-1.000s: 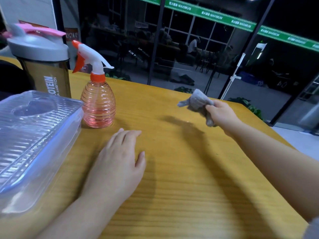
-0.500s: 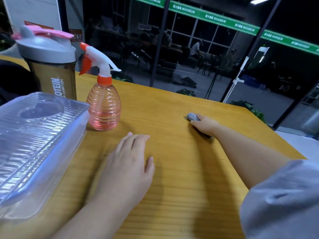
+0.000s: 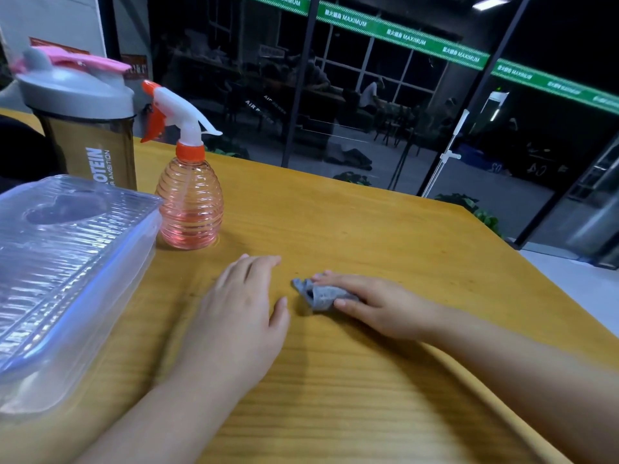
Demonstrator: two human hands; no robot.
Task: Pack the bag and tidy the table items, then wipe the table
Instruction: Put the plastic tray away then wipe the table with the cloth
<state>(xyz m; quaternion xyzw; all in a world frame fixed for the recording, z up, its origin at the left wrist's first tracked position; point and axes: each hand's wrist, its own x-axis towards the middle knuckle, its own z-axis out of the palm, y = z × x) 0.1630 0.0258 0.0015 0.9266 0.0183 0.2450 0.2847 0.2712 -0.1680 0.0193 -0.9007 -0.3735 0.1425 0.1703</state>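
Note:
A small grey cloth (image 3: 318, 294) lies bunched on the yellow wooden table (image 3: 385, 236), near the middle. My right hand (image 3: 371, 306) lies over it, fingers on top and thumb at its near side, holding it against the wood. Just left of the cloth, my left hand (image 3: 243, 309) rests flat on the table, palm down, fingers straight, holding nothing.
A clear plastic lidded box (image 3: 63, 262) fills the left side. Behind it stand a brown shaker bottle with a grey and pink lid (image 3: 87, 128) and a pink spray bottle with an orange trigger (image 3: 187, 195). The table's far and right edges (image 3: 522, 259) drop to the floor by glass walls.
My right hand brought the cloth down from the air onto the far table, then drew it toward me and leftward, close to my left hand. The left hand stayed flat.

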